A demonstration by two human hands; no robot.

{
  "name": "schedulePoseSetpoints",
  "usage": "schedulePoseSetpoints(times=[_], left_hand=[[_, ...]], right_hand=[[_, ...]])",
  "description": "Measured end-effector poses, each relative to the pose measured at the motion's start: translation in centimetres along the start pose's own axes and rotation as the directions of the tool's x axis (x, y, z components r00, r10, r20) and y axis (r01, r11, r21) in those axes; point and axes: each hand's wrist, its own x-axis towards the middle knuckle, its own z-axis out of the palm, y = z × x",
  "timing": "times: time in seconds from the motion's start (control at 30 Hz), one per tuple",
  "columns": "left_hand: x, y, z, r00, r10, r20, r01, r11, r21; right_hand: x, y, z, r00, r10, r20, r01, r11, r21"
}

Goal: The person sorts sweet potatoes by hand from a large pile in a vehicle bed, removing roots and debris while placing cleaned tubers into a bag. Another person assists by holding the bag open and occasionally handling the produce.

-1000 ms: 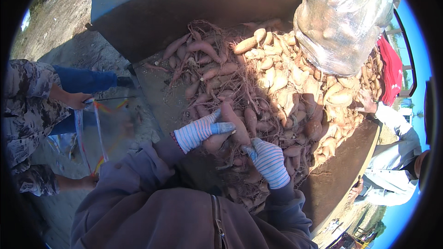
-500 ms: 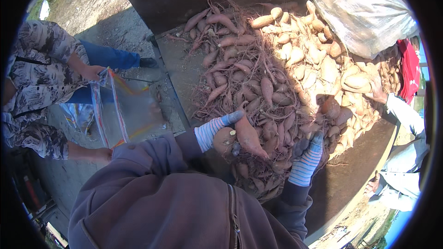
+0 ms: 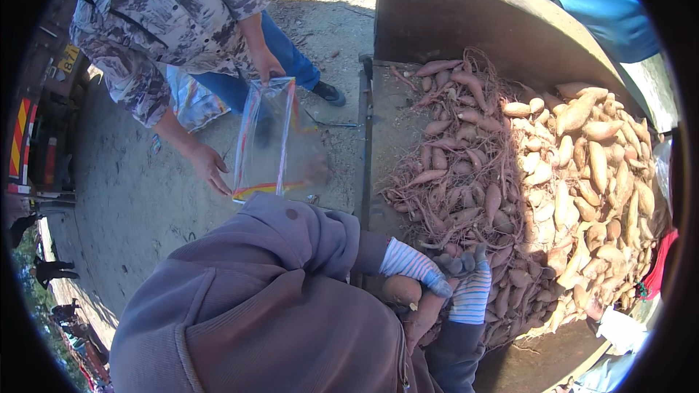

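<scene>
Stubby, rounded tan sweet potato (image 3: 403, 290) right beside a longer reddish one (image 3: 424, 318), which is slanted and partly covered. Both are held up by the near end of a big, rooty sweet potato heap (image 3: 466, 167).

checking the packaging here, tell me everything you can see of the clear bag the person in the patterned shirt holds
The clear bag looks like thin plastic film, see-through, with red and orange-yellow stripes along its edges. It is spread in a roughly rectangular shape, leaning slightly, over the grey ground. The person's upper hand holds its top edge; the other hand is open beside its lower left corner, contact unclear. The wearer's sleeve lies just below it in view.
</scene>
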Motion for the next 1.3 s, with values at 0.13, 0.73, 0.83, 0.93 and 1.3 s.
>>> schedulePoseSetpoints(times=[0.13, 0.73, 0.83, 0.93, 1.3], left_hand=[[-4.3, 0.3, -0.9, 0.996, 0.083, 0.041, -0.077, 0.987, -0.14], [-25.3, 0.3, -22.8, -0.121, 0.562, -0.819, -0.323, 0.758, 0.567], [-19.9, 3.8, -20.7, -0.144, 0.801, -0.581, 0.085, 0.595, 0.799], [-12.6, 6.0, -13.4, 0.108, 0.975, -0.195, 0.413, 0.135, 0.901], [9.0, 5.4, 2.5, 0.967, 0.256, 0.001, -0.028, 0.103, 0.994]], right_hand=[[1.6, -4.5, -12.4, 0.955, -0.226, -0.192, 0.172, 0.95, -0.262], [0.9, -12.0, -16.2, 0.563, -0.795, 0.225, 0.075, -0.222, -0.972], [6.6, -13.3, -12.5, 0.558, -0.757, 0.339, 0.137, -0.319, -0.938], [10.0, -13.6, -11.3, 0.603, -0.755, 0.259, -0.092, -0.388, -0.917], [2.4, -5.6, -8.5, 0.316, -0.711, 0.628, 0.41, -0.495, -0.766]])
